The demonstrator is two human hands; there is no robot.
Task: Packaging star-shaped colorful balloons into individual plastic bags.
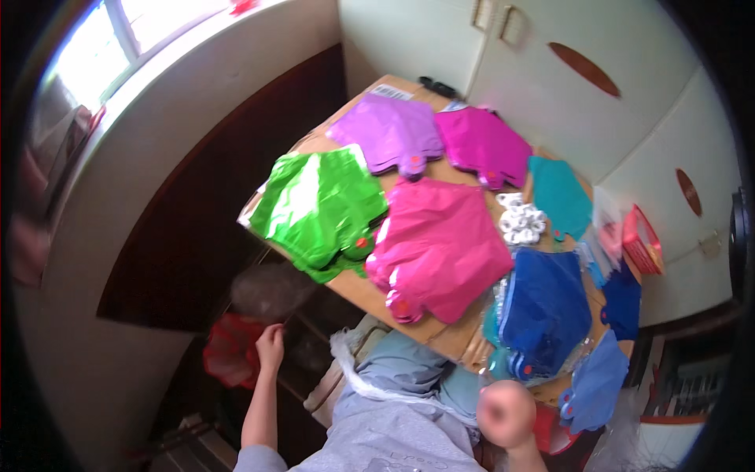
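My left hand (270, 348) is closed in a pinch, beside a red plastic bag (230, 352) and below a blurred clear plastic bag (271, 289). What it holds, if anything, I cannot make out. Close to the table's near edge, my right hand (507, 413) is rounded and smeared by motion, its fingers indistinct. Ahead lie flat stacks of shiny foil-like pieces with red-marked tabs: green (318, 208), pink (440, 248), lilac (385, 132) and magenta (485, 144). A dark blue stack (546, 311) is nearest my right hand.
The cardboard-topped table (354, 293) also bears a pile of small white rings (521, 219), a teal stack (560, 197) and a light blue stack (598, 381). A red-edged container (642, 240) stands at the right. White cabinets (629, 102) back the table; a window (118, 47) is at left.
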